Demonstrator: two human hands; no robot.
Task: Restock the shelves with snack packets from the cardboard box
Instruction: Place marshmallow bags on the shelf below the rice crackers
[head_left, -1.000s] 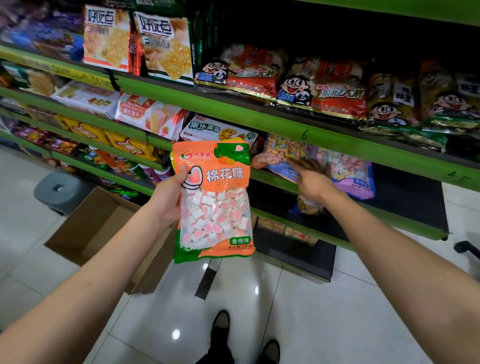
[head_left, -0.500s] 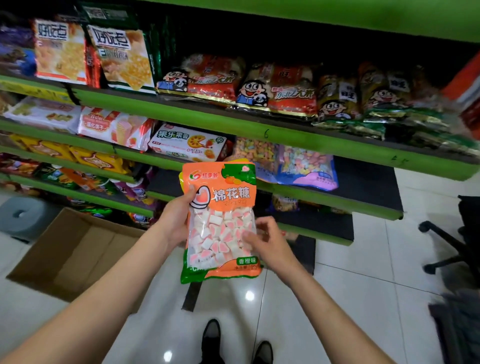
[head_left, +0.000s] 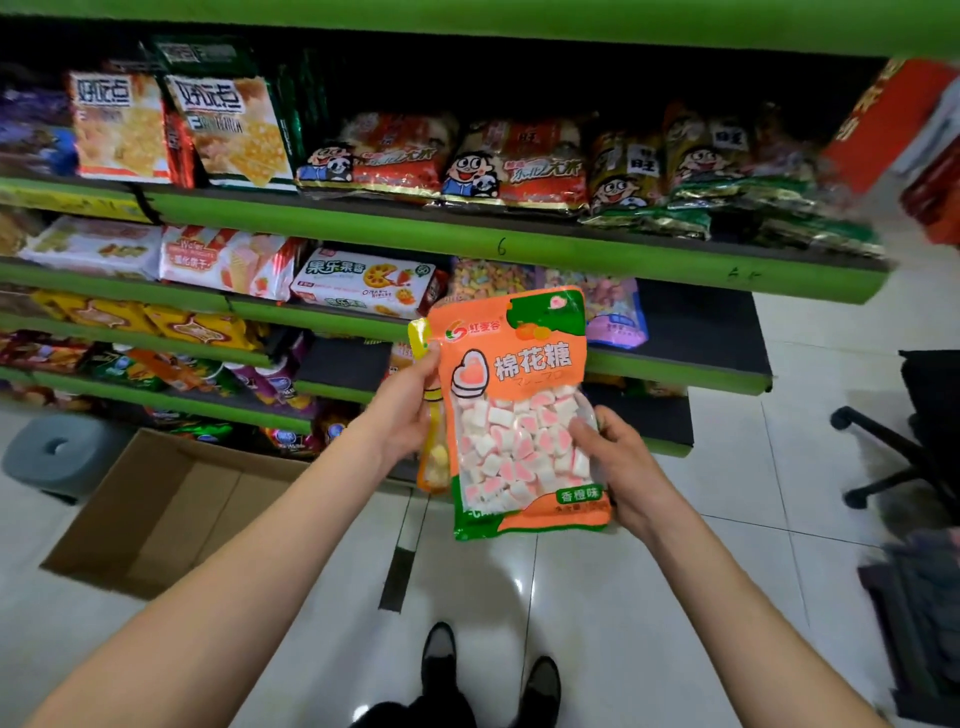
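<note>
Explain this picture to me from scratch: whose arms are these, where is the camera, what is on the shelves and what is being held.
There is no machine here. The camera sits on a person's head and looks forward and down, so the two bare arms reaching in from the bottom are that person's own, and their shoes show below.

The left hand grips the upper left edge of an orange marshmallow packet, with a yellow packet tucked behind it. The right hand holds the orange packet's lower right side.

Ahead stand green shelves with lying snack bags: cracker packs, red rice-cracker bags, and pastel candy bags on the middle shelf. To the right of those candy bags the shelf is bare and black.

On the tiled floor at left lies an open cardboard box, beside a grey stool. An office chair stands at right.
</note>
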